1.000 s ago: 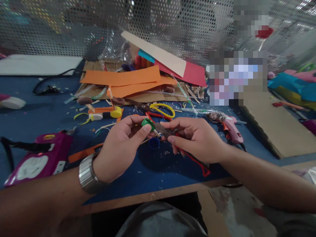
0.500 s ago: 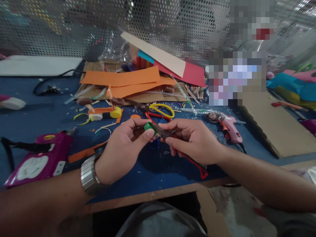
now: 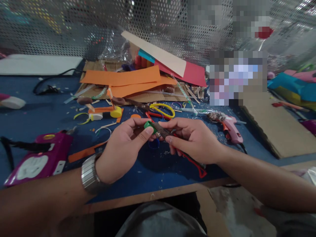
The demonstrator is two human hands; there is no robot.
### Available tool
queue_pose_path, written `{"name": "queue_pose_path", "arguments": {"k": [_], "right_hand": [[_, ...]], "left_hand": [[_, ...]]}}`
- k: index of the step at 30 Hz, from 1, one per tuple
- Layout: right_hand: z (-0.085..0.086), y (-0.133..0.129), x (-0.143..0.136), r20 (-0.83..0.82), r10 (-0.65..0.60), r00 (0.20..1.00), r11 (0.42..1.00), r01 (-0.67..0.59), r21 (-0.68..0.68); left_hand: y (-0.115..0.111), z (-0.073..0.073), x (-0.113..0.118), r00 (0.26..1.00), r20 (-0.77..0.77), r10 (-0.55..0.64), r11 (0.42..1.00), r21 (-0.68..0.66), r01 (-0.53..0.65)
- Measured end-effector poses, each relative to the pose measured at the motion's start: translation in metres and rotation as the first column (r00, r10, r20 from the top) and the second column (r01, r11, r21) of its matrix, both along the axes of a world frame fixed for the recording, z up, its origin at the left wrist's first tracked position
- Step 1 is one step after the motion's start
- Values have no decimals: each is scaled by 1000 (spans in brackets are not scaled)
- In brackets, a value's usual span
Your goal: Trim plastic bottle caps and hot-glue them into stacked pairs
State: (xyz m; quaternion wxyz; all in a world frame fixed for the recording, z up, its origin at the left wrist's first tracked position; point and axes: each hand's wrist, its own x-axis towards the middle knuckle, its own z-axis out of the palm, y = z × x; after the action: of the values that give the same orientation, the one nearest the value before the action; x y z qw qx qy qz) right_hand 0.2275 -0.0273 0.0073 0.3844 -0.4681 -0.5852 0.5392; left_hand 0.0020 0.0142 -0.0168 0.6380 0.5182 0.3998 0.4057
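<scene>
Print on the yellow label [image 3: 49, 136] of the purple machine [image 3: 53, 154] is too small to read. Below that label is a white patch [image 3: 33, 167] shaped like an apple.

The left hand [image 3: 122, 144] has a green ring [image 3: 148, 126] in a tight pinch. The ring sits at the tips of the fingers, with the thumb on the near side and the first finger behind it. The right hand [image 3: 195, 141] has its fingers bent around pliers [image 3: 161, 129] with red handles. The dark nose of the pliers meets the right side of the ring, but I cannot tell if it goes inside.

Both hands are up over the blue counter [image 3: 138, 187]. A blue cap [image 3: 154, 144] is just under the ring. Scissors [image 3: 145, 107] with a yellow handle lie behind the hands, near orange paper [image 3: 120, 77]. A pink glue gun [image 3: 232, 130] is off to the right. A silver watch [image 3: 89, 172] is on the left wrist.
</scene>
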Motion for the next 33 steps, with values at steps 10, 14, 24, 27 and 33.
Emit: {"name": "queue_pose_path", "arguments": {"k": [10,14,24,27,33], "right_hand": [[6,-1,2,22,-18,1000,1000,18,-13],[7,-1,2,32,-9,999,1000,9,2],[5,-3,-1,24,-33,999,999,34,-20],[5,-3,-1,20,-38,999,999,38,-19],[2,-3,-3,11,-30,999,999,31,-13]], "left_hand": [[2,7,2,995,50,80,993,-93,-75],[2,6,2,994,56,94,992,-86,-89],[1,6,3,997,59,56,995,-85,-50],[1,3,1,999,41,26,999,-44,-24],[0,-2,-1,1000,3,-12,1000,19,12]]}}
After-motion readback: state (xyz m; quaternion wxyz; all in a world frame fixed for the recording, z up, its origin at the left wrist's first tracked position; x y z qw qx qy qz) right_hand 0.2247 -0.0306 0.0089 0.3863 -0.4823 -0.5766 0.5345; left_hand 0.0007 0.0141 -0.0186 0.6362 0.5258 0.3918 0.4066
